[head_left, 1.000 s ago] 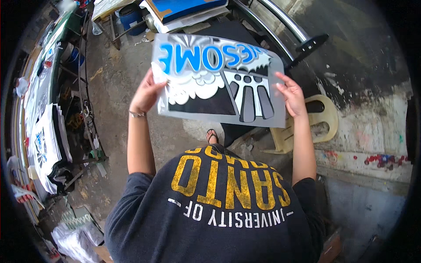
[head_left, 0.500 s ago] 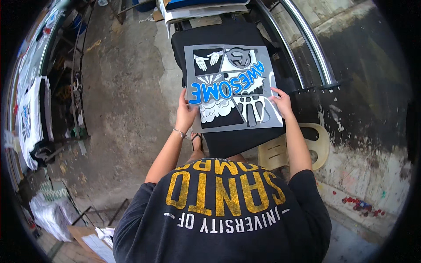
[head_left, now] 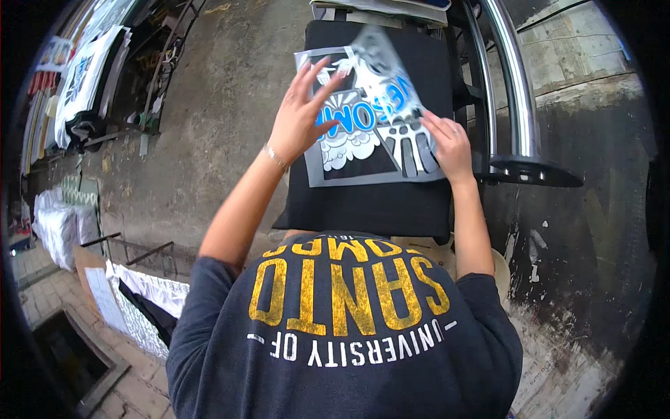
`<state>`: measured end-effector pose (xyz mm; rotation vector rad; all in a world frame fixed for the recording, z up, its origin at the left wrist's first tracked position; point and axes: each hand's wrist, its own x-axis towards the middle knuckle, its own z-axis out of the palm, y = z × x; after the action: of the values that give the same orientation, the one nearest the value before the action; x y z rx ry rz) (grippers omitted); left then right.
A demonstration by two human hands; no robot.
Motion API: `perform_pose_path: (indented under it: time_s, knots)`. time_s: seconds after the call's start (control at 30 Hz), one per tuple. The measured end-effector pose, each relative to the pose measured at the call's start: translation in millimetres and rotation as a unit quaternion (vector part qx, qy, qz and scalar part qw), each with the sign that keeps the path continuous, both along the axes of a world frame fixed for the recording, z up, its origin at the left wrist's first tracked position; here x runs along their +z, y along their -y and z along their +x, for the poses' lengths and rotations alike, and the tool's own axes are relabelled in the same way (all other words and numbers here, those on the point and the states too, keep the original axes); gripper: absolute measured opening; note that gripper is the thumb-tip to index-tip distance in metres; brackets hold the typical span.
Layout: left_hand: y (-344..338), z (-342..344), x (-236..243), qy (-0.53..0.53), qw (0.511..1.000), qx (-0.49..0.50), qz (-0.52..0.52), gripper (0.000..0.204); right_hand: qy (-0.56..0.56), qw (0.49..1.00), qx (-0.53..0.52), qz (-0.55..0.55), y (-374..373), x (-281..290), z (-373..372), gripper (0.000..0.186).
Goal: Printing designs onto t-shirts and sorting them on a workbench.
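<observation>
- L hand (head_left: 307,105): open, fingers spread, over L part of film sheet (head_left: 356,153); fingertips a bit blurred, can't tell if it's touching or just above.
- R hand (head_left: 447,143): fingers closed on sheet's R edge, abt halfway up, gripping it.
- Sheet: clear/grey, w/ blk, white & grey comic-type panels + big blue lettering across the mid. Sits over blk cloth (head_left: 363,209), in front of the person.
- Near part of sheet looks flat on cloth; far R part bowed, glossy & blurry, looks raised.
- Cloth spread wide, shows past sheet on far, near & R sides.
- L wrist: thin bracelet (head_left: 275,157).
- Person's in a dark tee (head_left: 349,363) w/ yellow & white print.
- R of cloth: shiny metal rails (head_left: 513,77), thicker one ending at a blk flange (head_left: 534,171).
- Far end, just past cloth: stack of flat sheets (head_left: 391,12), partly cut off.
- Far L: pile of shirts (head_left: 87,87), white & blk, top one w/ blue print.
- Lower L: plastic bags (head_left: 56,227), then cardboard box (head_left: 91,279) by silvery wrap (head_left: 143,328).
- R, behind forearm: cream chair (head_left: 501,276), mostly hidden.
</observation>
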<state>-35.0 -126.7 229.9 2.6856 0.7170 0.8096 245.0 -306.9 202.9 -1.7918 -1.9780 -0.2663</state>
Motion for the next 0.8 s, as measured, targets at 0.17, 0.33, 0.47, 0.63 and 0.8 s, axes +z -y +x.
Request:
perform_pose_path:
  time_s: [0.17, 0.33, 0.47, 0.63, 0.8]
  knots:
    - [6.4, 61.5, 94.9, -0.148, 0.935, -0.121, 0.299, 0.056, 0.026, 0.988, 0.108, 0.104, -21.4, 73.0, -36.2, 0.030]
    - [-44.9, 41.2, 175.1, -0.200, 0.976, -0.082, 0.024, 0.025, 0.059, 0.978, -0.041, 0.198, -24.5, 88.5, -45.5, 0.039]
    - [-127.2, -18.4, 233.1, -0.100, 0.907, 0.057, -0.405, 0.030, -0.163, 0.923, -0.064, 0.342, -11.4, 41.2, -67.6, 0.107]
    - [-179.6, -89.8, 159.1, 0.025, 0.861, 0.032, -0.507, 0.037, -0.607, 0.789, -0.084, -0.041, -26.9, -37.3, -104.1, 0.126]
    - [-168.4, -118.3, 41.8, 0.177, 0.577, 0.132, -0.786, 0.026, -0.836, 0.537, -0.079, -0.080, -83.9, -81.7, -102.7, 0.103]
